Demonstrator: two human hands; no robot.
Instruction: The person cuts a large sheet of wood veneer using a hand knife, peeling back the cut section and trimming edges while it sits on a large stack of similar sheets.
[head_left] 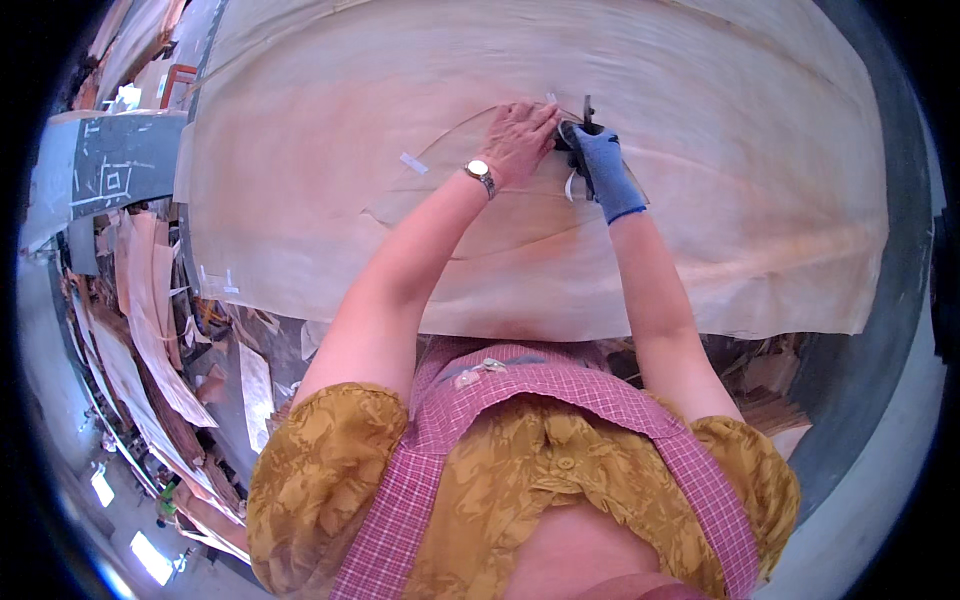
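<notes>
A large pale wood veneer sheet (pixel 300 180) lies before me, with a loose patch of veneer (pixel 450 150) on its middle. My left hand (pixel 520 143), bare and with a watch (pixel 480 175) on the wrist, presses flat on that patch with fingers stretched toward the right. Beside its fingertips, my right hand (pixel 603 170) in a blue glove grips a black hand-held tape dispenser (pixel 575 150). A white strip (pixel 570 186) curls by the tool. Short pieces of white tape (pixel 413 162) stick to the veneer. The tool's underside is hidden.
Veneer scraps (pixel 150 290) lie heaped on the left, below a dark grey board (pixel 130 160) with chalk-like marks. More offcuts (pixel 770 400) show beyond my right arm. A dark edge (pixel 905 250) borders the sheet on the right.
</notes>
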